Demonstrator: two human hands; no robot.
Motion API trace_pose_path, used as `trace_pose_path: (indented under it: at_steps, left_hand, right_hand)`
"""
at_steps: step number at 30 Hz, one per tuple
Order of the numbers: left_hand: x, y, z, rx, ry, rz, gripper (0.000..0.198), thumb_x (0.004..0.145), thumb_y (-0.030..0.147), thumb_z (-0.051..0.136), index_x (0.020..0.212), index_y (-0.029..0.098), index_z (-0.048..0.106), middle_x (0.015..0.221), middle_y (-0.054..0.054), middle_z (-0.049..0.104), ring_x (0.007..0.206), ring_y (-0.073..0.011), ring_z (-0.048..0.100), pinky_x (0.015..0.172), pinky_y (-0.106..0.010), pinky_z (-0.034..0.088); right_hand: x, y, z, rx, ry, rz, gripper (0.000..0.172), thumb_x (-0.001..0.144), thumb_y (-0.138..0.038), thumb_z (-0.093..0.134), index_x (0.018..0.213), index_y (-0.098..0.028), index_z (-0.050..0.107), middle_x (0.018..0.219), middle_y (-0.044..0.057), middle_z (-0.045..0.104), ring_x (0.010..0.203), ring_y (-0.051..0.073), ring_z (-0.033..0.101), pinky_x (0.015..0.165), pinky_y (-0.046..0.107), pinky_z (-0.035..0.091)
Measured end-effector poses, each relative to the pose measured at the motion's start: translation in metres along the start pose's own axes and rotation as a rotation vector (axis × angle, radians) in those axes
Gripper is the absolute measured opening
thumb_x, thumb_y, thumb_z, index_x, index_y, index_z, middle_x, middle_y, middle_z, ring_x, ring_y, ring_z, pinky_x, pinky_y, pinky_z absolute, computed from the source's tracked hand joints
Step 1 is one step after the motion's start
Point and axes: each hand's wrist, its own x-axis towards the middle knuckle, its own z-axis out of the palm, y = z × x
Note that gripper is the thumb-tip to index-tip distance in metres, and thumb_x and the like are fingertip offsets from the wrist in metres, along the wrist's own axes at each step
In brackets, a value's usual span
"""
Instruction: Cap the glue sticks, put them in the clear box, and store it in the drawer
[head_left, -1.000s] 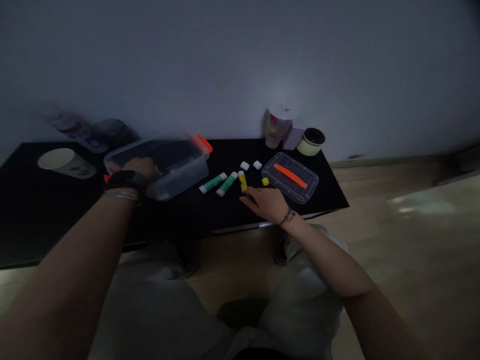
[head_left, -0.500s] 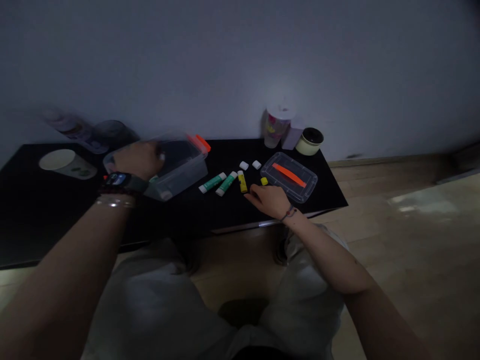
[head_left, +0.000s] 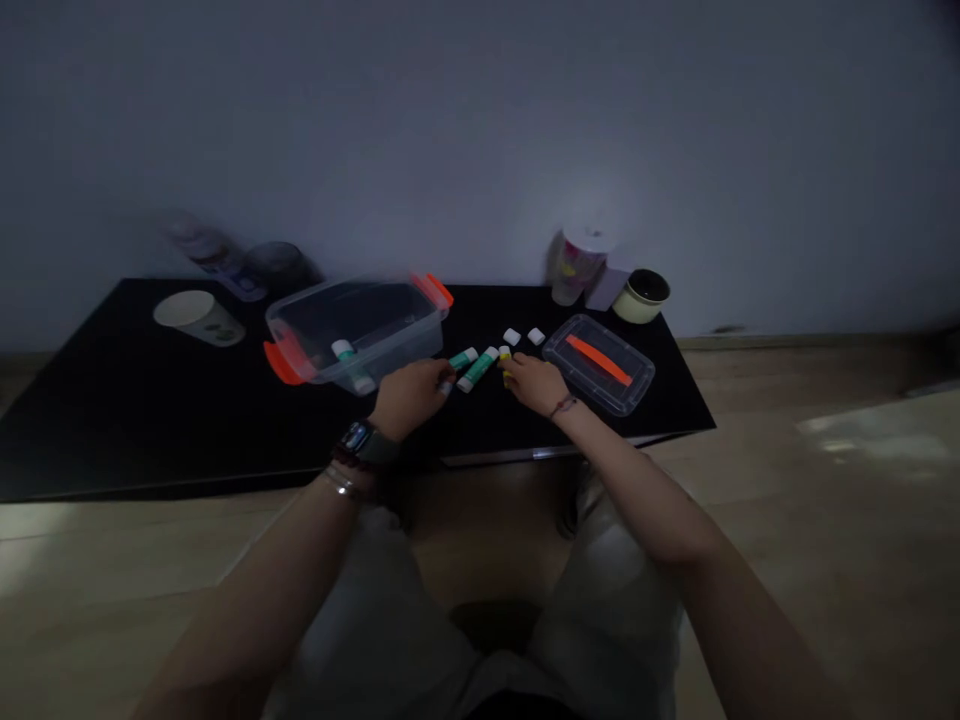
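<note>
My left hand [head_left: 414,395] is at the near-left end of a green glue stick [head_left: 463,358], its fingers closed around that end and partly hiding it. Just right of it a second green glue stick [head_left: 478,370] lies on the black table. The fingers of my right hand [head_left: 536,384] are bent over a yellow glue stick [head_left: 505,354] and cover most of it. Another green glue stick [head_left: 352,366] leans in the clear plastic box [head_left: 405,345] with orange latches. Two white caps [head_left: 511,337] lie behind the sticks.
A clear lid [head_left: 600,397] with an orange handle lies right of my right hand. Behind it stand a lidded cup [head_left: 579,268] and a cream pot [head_left: 640,297]. A paper cup [head_left: 199,318] lies tipped on the left, near a blurred bottle [head_left: 217,262]. The table [head_left: 187,430] meets the wall.
My left hand has come out of the box and moved right to a green glue stick. My right hand has shifted onto the yellow glue stick; the yellow cap is now hidden. The view turned left.
</note>
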Motion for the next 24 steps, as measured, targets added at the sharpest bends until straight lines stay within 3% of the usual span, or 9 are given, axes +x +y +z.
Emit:
trace_pose_path:
  at_steps: [4, 8, 17, 20, 24]
  left_hand:
    - [0.006, -0.001, 0.003, 0.009, -0.021, -0.032, 0.031, 0.091, 0.026, 0.047, 0.110, 0.023, 0.071, 0.113, -0.008, 0.074, 0.098, -0.0282, 0.069, 0.074, -0.034, 0.049]
    - [0.008, 0.001, 0.005, 0.023, -0.023, -0.014, 0.029, 0.091, 0.026, 0.047, 0.107, 0.022, 0.070, 0.110, -0.009, 0.074, 0.096, -0.0279, 0.070, 0.072, -0.033, 0.048]
    - [0.006, -0.008, 0.012, -0.131, -0.024, -0.026, 0.029, 0.095, 0.034, 0.047, 0.109, 0.021, 0.068, 0.110, -0.011, 0.073, 0.101, -0.0303, 0.069, 0.078, -0.035, 0.049]
    - [0.011, -0.014, 0.021, -0.380, -0.017, -0.063, 0.031, 0.096, 0.038, 0.044, 0.104, 0.018, 0.068, 0.102, -0.013, 0.074, 0.098, -0.0289, 0.069, 0.082, -0.035, 0.049]
    - [0.018, -0.015, 0.033, -1.076, -0.155, -0.221, 0.035, 0.096, 0.046, 0.045, 0.094, 0.017, 0.064, 0.085, -0.008, 0.070, 0.080, -0.0221, 0.067, 0.070, -0.031, 0.052]
  right_hand:
    - [0.020, -0.016, 0.021, -0.076, -0.061, -0.172, 0.045, 0.104, -0.019, 0.031, 0.142, -0.029, 0.052, 0.132, 0.013, 0.059, 0.115, 0.024, 0.057, 0.080, 0.033, 0.047]
    - [0.036, -0.027, 0.034, -0.096, -0.093, -0.223, 0.047, 0.105, -0.019, 0.029, 0.147, -0.029, 0.048, 0.127, 0.014, 0.061, 0.112, 0.025, 0.057, 0.084, 0.036, 0.046]
    - [0.043, -0.030, 0.044, -0.150, 0.076, -0.282, 0.040, 0.108, -0.024, 0.028, 0.135, -0.018, 0.057, 0.110, 0.014, 0.067, 0.103, 0.024, 0.057, 0.084, 0.037, 0.043]
    - [0.034, -0.026, 0.035, -0.159, 0.178, -0.273, 0.041, 0.107, -0.021, 0.028, 0.139, -0.019, 0.054, 0.108, 0.013, 0.067, 0.100, 0.022, 0.056, 0.082, 0.037, 0.042]
    - [0.015, -0.030, 0.029, -0.145, 0.343, -0.325, 0.040, 0.106, -0.018, 0.033, 0.138, -0.022, 0.056, 0.097, 0.010, 0.066, 0.092, 0.021, 0.054, 0.076, 0.035, 0.040]
